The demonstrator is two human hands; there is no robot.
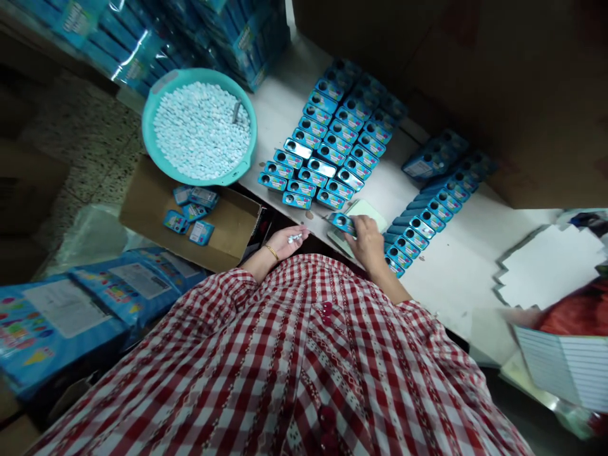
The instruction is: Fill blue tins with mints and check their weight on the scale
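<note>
Several small white candies (295, 238) lie in the cupped fingers of my left hand (282, 244), at the table's front edge. My right hand (368, 243) grips a small blue tin (341, 222) from its right side. Beneath and behind that tin is a flat pale-green object (367, 211), partly covered by the hand. Rows of similar blue tins (332, 139), with dark round openings on top, stand just beyond my hands. Another line of tins (418, 231) runs along the right of my right hand.
A turquoise basin (148, 130) full of white candies, with a grey scoop (236, 112), stands at the left. Below it, an open carton (223, 244) holds several blue packs. Wrapped blue packages (104, 297) lie at lower left; white card sheets (551, 263) lie at right.
</note>
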